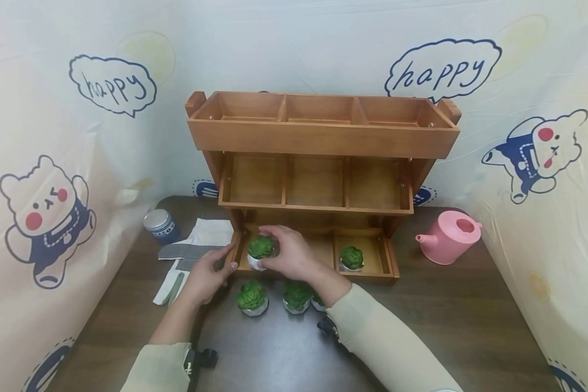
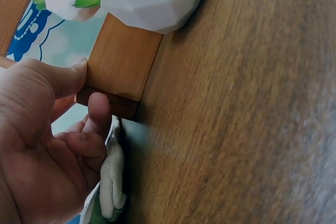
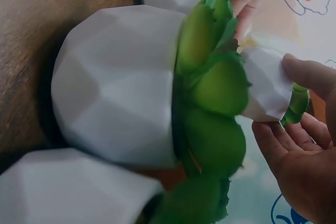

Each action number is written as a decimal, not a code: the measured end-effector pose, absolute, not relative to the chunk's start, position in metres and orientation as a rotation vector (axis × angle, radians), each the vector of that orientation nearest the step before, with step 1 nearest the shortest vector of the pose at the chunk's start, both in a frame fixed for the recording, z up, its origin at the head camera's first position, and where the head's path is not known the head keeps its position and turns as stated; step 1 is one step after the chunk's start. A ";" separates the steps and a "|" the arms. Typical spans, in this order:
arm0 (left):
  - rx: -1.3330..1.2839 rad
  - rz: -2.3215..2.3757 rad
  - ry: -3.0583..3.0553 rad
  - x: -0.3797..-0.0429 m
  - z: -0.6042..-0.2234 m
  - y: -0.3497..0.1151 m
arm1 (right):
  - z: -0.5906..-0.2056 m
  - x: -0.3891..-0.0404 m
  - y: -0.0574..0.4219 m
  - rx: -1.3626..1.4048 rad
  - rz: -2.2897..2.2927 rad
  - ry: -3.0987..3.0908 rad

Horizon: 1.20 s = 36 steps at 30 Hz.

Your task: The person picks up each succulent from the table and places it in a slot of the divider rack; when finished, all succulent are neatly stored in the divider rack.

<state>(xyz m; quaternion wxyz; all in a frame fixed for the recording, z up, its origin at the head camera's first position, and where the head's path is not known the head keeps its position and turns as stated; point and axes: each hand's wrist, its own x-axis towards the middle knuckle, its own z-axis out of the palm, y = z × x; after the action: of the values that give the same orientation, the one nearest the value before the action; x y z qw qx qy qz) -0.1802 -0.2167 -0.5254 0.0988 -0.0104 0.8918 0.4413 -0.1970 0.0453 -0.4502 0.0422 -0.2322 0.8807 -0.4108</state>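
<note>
A three-tier wooden shelf (image 1: 323,139) with divided trays stands on the table. My right hand (image 1: 294,255) pinches a small potted succulent (image 1: 261,247) over the left compartment of the bottom tray. In the right wrist view its white faceted pot (image 3: 265,85) is between my thumb and fingers. My left hand (image 1: 207,276) grips the front left corner of the bottom tray (image 2: 123,59), thumb and fingertips at the wood. Another succulent (image 1: 351,258) sits in the bottom tray's right compartment. In front of the shelf stand a succulent (image 1: 252,298), a second (image 1: 296,297) and a third partly hidden by my right wrist.
Left of the shelf lie white and grey gloves (image 1: 196,250), with a blue tin (image 1: 161,226) behind them. A pink watering can (image 1: 449,238) stands at the right. Printed cloth surrounds the table (image 1: 451,316) at the back and sides.
</note>
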 end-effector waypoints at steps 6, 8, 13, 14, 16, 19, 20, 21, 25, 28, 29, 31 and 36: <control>-0.016 1.301 2.644 -0.181 -0.525 -0.218 | -0.453 -0.202 0.036 -0.696 -1.239 2.695; -0.014 1.292 2.648 -0.181 -0.525 -0.218 | -0.455 -0.205 0.033 -0.690 -1.225 2.702; -0.015 1.287 2.654 -0.181 -0.524 -0.218 | -0.460 -0.212 0.027 -0.676 -1.192 2.718; -0.017 1.287 2.655 -0.181 -0.524 -0.218 | -0.461 -0.213 0.026 -0.672 -1.187 2.718; -0.021 1.289 2.657 -0.181 -0.524 -0.218 | -0.463 -0.215 0.024 -0.658 -1.178 2.712; -0.021 1.285 2.656 -0.181 -0.524 -0.217 | -0.468 -0.219 0.022 -0.625 -1.159 2.704; -0.018 1.283 2.657 -0.181 -0.524 -0.217 | -0.469 -0.220 0.020 -0.617 -1.152 2.702; -0.016 1.280 2.659 -0.180 -0.524 -0.217 | -0.471 -0.221 0.019 -0.615 -1.145 2.703; -0.014 1.287 2.662 -0.180 -0.524 -0.217 | -0.476 -0.225 0.014 -0.618 -1.103 2.706; -0.013 1.292 2.668 -0.180 -0.524 -0.217 | -0.479 -0.226 0.010 -0.612 -1.077 2.694; -0.011 1.288 2.672 -0.180 -0.525 -0.217 | -0.480 -0.226 0.009 -0.607 -1.071 2.687; -0.006 1.281 2.677 -0.180 -0.525 -0.218 | -0.481 -0.225 0.007 -0.598 -1.057 2.676; -0.001 1.271 2.685 -0.180 -0.527 -0.219 | -0.483 -0.225 0.002 -0.597 -1.011 2.663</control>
<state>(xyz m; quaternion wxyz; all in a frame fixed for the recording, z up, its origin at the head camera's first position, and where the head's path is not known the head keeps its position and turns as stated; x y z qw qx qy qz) -0.1797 -0.2186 -0.5269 0.0854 -0.0002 0.9005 0.4263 -0.2248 0.0022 -0.4833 0.1153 -0.2039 0.9089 -0.3450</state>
